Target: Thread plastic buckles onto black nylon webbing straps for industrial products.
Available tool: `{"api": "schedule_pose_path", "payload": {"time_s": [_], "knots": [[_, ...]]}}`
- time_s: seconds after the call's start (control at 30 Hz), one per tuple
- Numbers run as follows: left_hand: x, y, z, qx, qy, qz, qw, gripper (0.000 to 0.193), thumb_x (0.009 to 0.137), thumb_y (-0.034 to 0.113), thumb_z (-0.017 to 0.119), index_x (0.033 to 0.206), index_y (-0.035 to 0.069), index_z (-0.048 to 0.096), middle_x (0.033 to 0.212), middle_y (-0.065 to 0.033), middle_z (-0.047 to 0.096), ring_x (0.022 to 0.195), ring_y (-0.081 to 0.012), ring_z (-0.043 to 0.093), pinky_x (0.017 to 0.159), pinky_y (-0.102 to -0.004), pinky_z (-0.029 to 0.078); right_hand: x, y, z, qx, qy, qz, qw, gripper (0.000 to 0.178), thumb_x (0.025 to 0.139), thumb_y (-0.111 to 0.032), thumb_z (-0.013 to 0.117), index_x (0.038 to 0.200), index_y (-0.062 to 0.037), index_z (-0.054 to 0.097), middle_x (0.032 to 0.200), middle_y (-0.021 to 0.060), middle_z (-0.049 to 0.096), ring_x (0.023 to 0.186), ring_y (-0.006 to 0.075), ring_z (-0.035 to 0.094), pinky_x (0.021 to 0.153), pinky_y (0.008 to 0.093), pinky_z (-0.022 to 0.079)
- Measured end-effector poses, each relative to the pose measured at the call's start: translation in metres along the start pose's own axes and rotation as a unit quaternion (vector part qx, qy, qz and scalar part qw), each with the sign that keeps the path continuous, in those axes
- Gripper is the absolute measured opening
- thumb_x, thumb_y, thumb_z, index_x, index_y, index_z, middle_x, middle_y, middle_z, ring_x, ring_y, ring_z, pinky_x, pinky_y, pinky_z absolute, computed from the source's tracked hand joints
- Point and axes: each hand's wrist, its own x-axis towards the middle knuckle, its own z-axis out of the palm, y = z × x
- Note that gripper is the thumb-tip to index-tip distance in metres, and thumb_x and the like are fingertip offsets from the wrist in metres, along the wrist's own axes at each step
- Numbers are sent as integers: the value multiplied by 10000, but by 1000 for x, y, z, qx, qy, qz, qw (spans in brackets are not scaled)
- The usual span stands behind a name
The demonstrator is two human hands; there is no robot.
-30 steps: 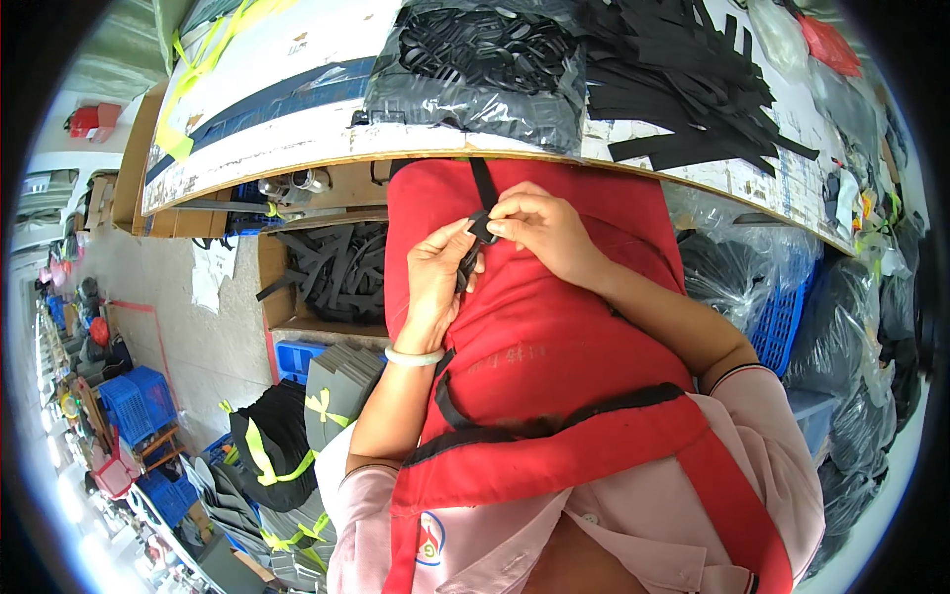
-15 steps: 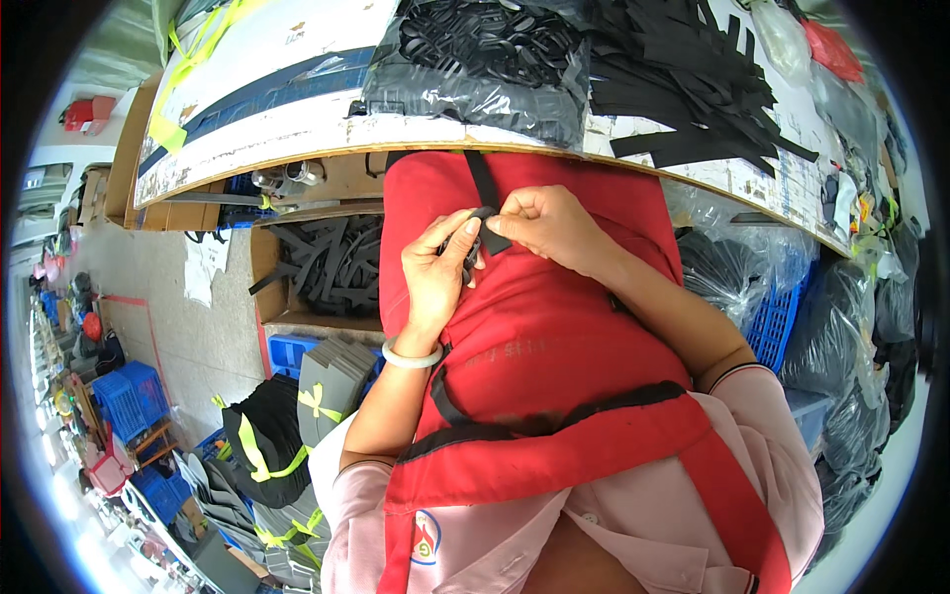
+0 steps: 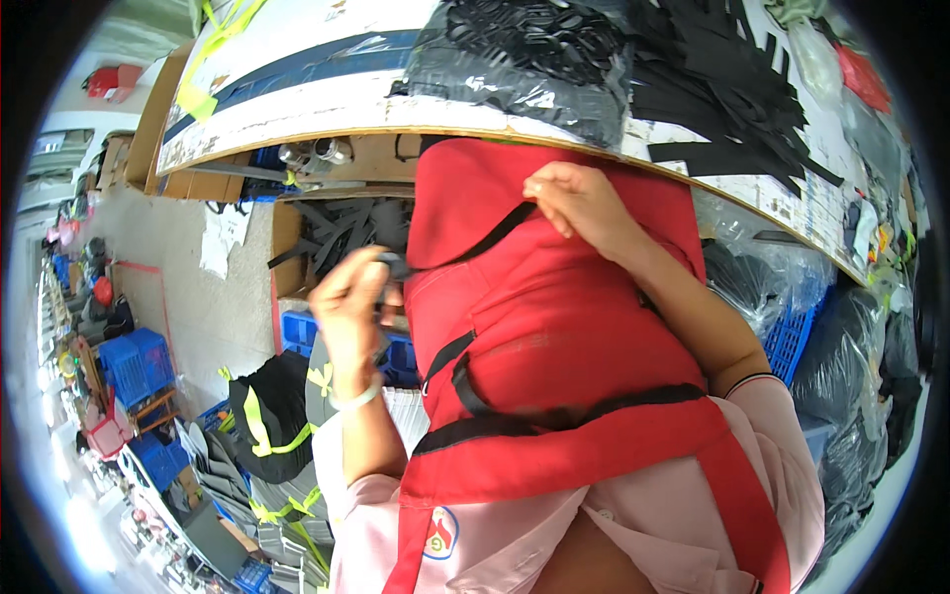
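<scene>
Your red fabric piece hangs down from the near edge of the table and drapes over your lap, with a black strap running slantwise across its upper part. Your left hand is out to the left of the cloth, fingers curled and pinching the free end of that strap near a small dark fitting; what kind of fitting it is you cannot tell from here. Your right hand lies on top of the fabric just under the table's edge, fingers bent and pressing the cloth down near the strap's upper end. To do this well, keep the strap taut and flat between your two hands, avoid twisting it, and hold the fabric steady with the right so it does not slide off the edge. Your left forearm rises steeply with the wrist bent inward; your right forearm reaches up across the cloth from the lower right. A bag of black straps sits on the table above
</scene>
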Motion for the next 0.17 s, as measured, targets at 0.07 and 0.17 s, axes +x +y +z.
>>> {"api": "schedule_pose_path", "payload": {"time_s": [0.07,0.17], "knots": [[-3,2,-36,102,170,89,976,218,923,119,613,1104,7,662,806,-29,669,553,-55,534,439,-177,371,-2,2,-4,0,-21,-4,1000,194,947,-191,539,947,-13,618,631,-22,514,489,28,440,452,188,349],[-10,-14,-74,119,230,131,957,311,943,143,592,1244,70,603,980,-61,709,563,-48,523,469,-182,384,2,10,4,-17,-59,16,998,192,949,-193,536,959,-19,617,646,-16,525,496,37,449,463,187,365]]}}
